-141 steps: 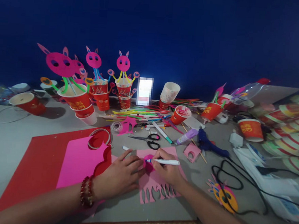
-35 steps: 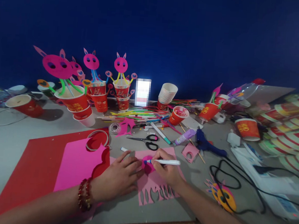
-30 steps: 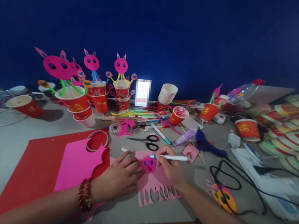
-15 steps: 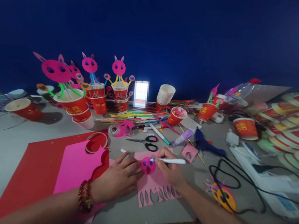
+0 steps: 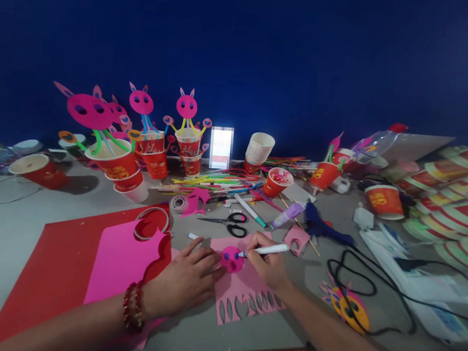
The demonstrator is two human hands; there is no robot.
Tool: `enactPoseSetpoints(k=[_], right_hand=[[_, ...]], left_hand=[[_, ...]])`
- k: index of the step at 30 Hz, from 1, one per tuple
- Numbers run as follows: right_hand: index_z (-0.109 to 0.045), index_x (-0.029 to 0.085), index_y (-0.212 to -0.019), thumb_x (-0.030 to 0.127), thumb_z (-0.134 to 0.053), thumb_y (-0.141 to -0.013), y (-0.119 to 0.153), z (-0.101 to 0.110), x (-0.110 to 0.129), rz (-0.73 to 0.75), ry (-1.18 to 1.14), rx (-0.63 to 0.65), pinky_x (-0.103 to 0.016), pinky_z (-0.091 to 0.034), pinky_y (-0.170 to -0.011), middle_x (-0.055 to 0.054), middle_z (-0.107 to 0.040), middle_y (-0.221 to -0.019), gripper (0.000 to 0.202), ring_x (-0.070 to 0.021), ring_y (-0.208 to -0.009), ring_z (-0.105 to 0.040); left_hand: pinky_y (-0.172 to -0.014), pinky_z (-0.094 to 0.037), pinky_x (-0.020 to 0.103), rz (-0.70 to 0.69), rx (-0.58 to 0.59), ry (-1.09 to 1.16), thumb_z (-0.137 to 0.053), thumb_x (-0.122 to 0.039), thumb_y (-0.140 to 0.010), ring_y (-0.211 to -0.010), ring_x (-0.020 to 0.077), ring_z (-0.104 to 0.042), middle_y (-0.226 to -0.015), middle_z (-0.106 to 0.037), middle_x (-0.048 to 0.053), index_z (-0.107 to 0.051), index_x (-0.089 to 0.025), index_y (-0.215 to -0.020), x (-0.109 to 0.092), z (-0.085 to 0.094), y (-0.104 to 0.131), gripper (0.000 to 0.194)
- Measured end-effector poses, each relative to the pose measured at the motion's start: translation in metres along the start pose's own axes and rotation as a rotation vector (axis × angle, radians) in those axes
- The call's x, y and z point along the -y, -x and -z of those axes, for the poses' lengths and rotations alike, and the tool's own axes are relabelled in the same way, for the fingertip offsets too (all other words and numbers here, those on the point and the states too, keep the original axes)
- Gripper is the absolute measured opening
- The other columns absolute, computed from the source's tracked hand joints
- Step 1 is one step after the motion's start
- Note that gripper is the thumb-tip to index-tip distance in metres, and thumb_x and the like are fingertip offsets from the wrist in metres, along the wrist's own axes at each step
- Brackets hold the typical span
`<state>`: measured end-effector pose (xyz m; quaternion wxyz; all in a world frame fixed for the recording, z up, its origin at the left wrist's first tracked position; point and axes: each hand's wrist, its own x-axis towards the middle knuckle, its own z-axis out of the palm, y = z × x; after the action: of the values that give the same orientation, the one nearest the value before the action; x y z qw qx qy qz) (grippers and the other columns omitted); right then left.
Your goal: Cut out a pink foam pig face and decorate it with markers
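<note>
**Blue ink being put on a small magenta paper disc (image 5: 231, 260)**

On the table, a broad red card (image 5: 55, 259) lies to the left, partly covered by a hot-pink sheet (image 5: 119, 258). Nearer the middle is a pale pink sheet (image 5: 246, 283), its near edge pierced by a row of leaf-shaped cuts; the magenta paper disc lies over its upper left part.

The left hand (image 5: 189, 276) is palm-down, its fingers loosely spread and their tips by the disc's left edge, seemingly steadying it. The right hand (image 5: 270, 266) grips a blue-tipped marker (image 5: 271, 249) like a pen, the tip at the disc's upper right; whether it touches is too small to tell.

The step in hand appears to be drawing detail around the right-hand spot. The next move would call for light, short strokes and a firm left hand, since so small a disc could slip.

The disc is round, flat and face-like, with two blue-violet spots side by side and a darker patch below, perhaps ink or shadow.
</note>
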<state>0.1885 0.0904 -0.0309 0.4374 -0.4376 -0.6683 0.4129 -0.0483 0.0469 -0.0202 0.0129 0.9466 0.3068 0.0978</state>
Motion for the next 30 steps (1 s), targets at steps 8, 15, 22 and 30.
enactPoseSetpoints(k=[8, 15, 22, 30], right_hand=[[-0.047, 0.023, -0.063, 0.015, -0.054, -0.079, 0.0014, -0.0005, -0.0015, -0.019, 0.045, 0.006, -0.025, -0.028, -0.049, 0.006, -0.043, -0.054, 0.019, -0.0128, -0.050, -0.037], [-0.046, 0.023, -0.066, 0.015, -0.053, -0.081, 0.0021, -0.0003, -0.0048, -0.003, 0.091, 0.034, -0.025, -0.025, -0.048, 0.006, -0.041, -0.055, 0.018, -0.0119, -0.049, -0.035], [-0.047, 0.022, -0.065, 0.014, -0.053, -0.080, 0.0021, -0.0004, -0.0035, -0.003, 0.073, 0.031, -0.025, -0.027, -0.048, 0.006, -0.042, -0.054, 0.019, -0.0118, -0.049, -0.036], [-0.047, 0.022, -0.064, 0.016, -0.055, -0.079, 0.0013, 0.0001, -0.0022, -0.010, 0.067, 0.056, -0.025, -0.027, -0.048, 0.006, -0.042, -0.055, 0.018, -0.0120, -0.049, -0.037]], left_hand=[[-0.118, -0.017, 0.051, 0.002, 0.005, -0.001, -0.052, -0.044, -0.096, -0.125, 0.0237, -0.046, -0.131, -0.058, 0.006, -0.055, -0.023, -0.129, -0.0006, 0.0010, -0.0003, 0.039], [-0.118, -0.016, 0.051, 0.003, 0.015, 0.007, -0.052, -0.044, -0.096, -0.126, 0.0238, -0.045, -0.132, -0.057, 0.006, -0.053, -0.023, -0.131, -0.0001, 0.0005, 0.0000, 0.041], [-0.118, -0.016, 0.052, 0.006, 0.020, 0.019, -0.049, -0.045, -0.097, -0.127, 0.0242, -0.044, -0.133, -0.057, 0.006, -0.053, -0.023, -0.131, -0.0002, -0.0011, 0.0005, 0.041], [-0.118, -0.018, 0.051, 0.006, 0.036, 0.004, -0.053, -0.046, -0.095, -0.126, 0.0242, -0.045, -0.133, -0.056, 0.006, -0.053, -0.023, -0.131, -0.0001, 0.0002, -0.0001, 0.043]])
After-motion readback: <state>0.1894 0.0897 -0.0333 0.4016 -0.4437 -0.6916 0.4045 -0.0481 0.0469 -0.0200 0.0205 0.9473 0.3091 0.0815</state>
